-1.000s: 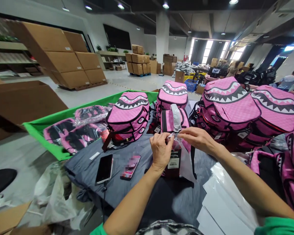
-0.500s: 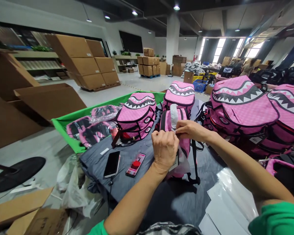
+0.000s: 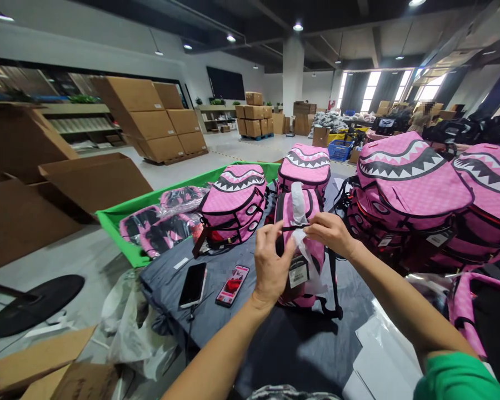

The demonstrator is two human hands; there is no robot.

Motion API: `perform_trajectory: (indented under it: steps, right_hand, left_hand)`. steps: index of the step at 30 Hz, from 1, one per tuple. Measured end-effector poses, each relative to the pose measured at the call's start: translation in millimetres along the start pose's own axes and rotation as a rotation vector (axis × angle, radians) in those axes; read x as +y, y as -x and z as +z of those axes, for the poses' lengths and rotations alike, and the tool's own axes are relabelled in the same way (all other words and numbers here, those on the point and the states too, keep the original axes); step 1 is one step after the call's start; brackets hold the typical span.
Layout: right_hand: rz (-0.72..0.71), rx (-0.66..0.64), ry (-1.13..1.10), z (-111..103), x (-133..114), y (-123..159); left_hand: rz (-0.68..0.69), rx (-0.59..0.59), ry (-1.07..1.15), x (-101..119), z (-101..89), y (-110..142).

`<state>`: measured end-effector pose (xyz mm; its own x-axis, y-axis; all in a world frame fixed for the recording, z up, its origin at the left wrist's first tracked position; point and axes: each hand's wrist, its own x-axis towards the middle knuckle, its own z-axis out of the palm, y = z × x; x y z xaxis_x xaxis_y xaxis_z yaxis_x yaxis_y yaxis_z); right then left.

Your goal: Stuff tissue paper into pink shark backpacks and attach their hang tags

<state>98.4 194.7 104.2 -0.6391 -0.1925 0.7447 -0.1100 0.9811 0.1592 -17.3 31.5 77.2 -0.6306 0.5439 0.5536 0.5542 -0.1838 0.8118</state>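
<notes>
A small pink backpack (image 3: 315,210) with black trim stands on the dark cloth in front of me. White wrapping paper (image 3: 299,204) runs up its front, with a narrow black strap (image 3: 294,227) crossing it. My right hand (image 3: 332,232) pinches the paper beside the strap; its exact hold is partly hidden. At the backpack's left side, my left hand (image 3: 270,264) has its thumb apart from its curled fingers, and the fingertips reach the strap's left end. A tag with a white barcode label (image 3: 299,273) hangs below the hands.
Other pink backpacks (image 3: 237,194) with shark-teeth prints stand behind and to the right. Two phones (image 3: 232,285) lie left on the dark cloth (image 3: 258,355). White sheets (image 3: 379,361) lie at right. A green-edged bin (image 3: 120,239) holds plastic-wrapped bags. Cartons (image 3: 150,125) stand farther back.
My left hand has loosened from a fist and shifted slightly left and down. My right hand has moved slightly right and down, exposing the black strap and the barcode tag.
</notes>
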Motion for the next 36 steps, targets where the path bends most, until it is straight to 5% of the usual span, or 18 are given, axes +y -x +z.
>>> perform_trajectory:
  steps: [3, 7, 14, 26, 36]
  right_hand:
    - [0.008, 0.113, 0.179, 2, -12, 18]
    - [0.219, 0.060, 0.220, 6, -23, 33]
    - [0.384, 0.076, 0.199, 3, -19, 36]
    - [0.385, -0.039, 0.109, 5, -19, 35]
    - [0.516, -0.019, 0.201, 10, -38, 51]
  left_hand:
    - [-0.443, -0.033, 0.515, 3, -5.8, -1]
    - [-0.763, -0.285, 0.667, 27, -8.9, -8]
    - [-0.940, -0.449, 0.483, 51, 4.6, -37]
    - [-1.164, -0.681, 0.605, 39, 12.0, -50]
    - [-1.166, -0.649, 0.584, 31, 18.9, -41]
